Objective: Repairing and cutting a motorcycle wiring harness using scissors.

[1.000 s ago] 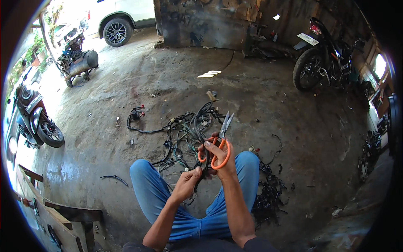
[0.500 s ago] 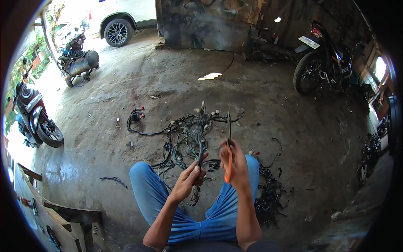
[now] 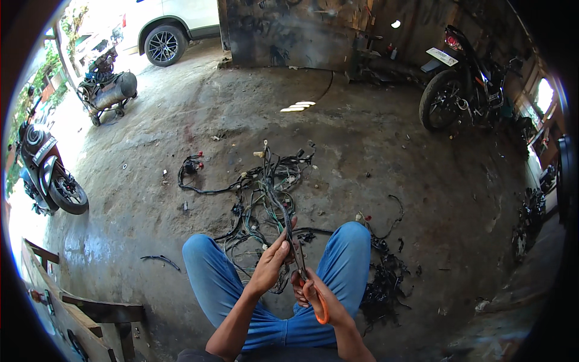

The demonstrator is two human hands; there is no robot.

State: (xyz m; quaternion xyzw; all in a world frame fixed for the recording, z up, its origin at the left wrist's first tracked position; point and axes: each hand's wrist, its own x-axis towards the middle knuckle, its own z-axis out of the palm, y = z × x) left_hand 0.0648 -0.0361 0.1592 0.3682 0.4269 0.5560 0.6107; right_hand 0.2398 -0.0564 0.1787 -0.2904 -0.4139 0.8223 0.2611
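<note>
In front of my bent knees, a dark wiring harness (image 3: 273,192) with loose green and black wires and connectors spreads over the concrete floor. My left hand (image 3: 270,264) is closed around its main bundle, which is raised toward me. My right hand (image 3: 315,297), lower and to the right, grips scissors with orange handles (image 3: 324,309). The scissor blades point up along the bundle beside my left fingers. Whether they touch the wires is hard to tell. A coiled branch with red-tipped connectors (image 3: 192,166) lies at the harness's far left.
Black scraps (image 3: 386,280) are heaped beside my right knee. A short dark strip (image 3: 161,261) lies to the left, near a wooden bench (image 3: 102,308). Motorcycles stand at the left (image 3: 51,172) and far right (image 3: 449,99). An air compressor (image 3: 111,93) and a white car (image 3: 181,18) are farther back.
My right hand has come down and inward with the scissors, bringing the blades from apart on the right to beside the bundle. The far end of the harness has shifted left.
</note>
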